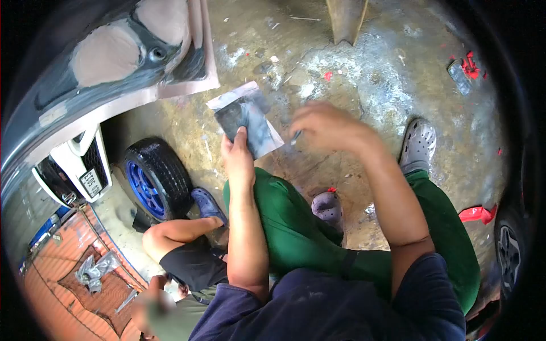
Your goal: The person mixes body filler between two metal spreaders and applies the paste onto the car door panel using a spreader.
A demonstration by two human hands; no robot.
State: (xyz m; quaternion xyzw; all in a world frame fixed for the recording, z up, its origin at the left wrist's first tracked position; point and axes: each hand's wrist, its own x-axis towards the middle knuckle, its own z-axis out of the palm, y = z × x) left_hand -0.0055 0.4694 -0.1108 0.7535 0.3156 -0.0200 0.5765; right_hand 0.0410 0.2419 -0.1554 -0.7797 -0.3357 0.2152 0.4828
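Note:
My left hand (238, 154) is closed on a flat rectangular sheet (259, 131), its thumb pressed on the face. The sheet is pale at the edges and smeared dark grey across the middle. To its right, my right hand (324, 126) is apart from it, blurred by motion, with fingers curled. A small dark, thin piece (296, 136) shows at those fingertips; its kind is too small and blurred to tell. At the upper left stands a grey car body panel (51, 85) with beige patches, close to the sheet.
A tyre on a blue rim (156, 179) is on the left, near a seated person in black shorts (193, 266). A white car front (82, 165) lies beyond. On the stained concrete floor (364, 85) are a grey block (459, 78) and a red piece (479, 214).

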